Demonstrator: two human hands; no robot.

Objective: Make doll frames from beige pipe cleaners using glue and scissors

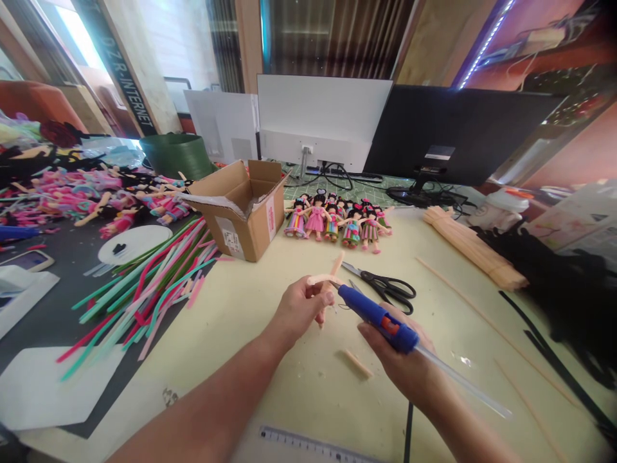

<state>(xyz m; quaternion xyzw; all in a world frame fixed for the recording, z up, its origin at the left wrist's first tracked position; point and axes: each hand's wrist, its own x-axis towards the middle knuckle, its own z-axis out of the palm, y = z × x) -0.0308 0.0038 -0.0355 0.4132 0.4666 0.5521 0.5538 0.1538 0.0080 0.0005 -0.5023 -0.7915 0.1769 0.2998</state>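
My left hand (303,305) pinches crossed pieces of peach-coloured pipe cleaner (338,262) near the middle of the table. Wrapped round the handle of a blue glue gun (371,313) is my right hand (405,363). The gun's nozzle points left and meets the pipe cleaner where the pieces cross, or comes very close to it. From its rear sticks out a long clear glue stick (465,379). Black-handled scissors (393,289) lie just behind the gun. A short cut peach piece (357,364) rests on the table below my hands.
Several small dolls (332,222) stand behind, beside an open cardboard box (253,222). Coloured pipe cleaners (149,283) lie left; a peach bundle (475,247) and black strands (554,289) lie right. A ruler (308,445) is at the front edge. Monitors (322,116) line the back.
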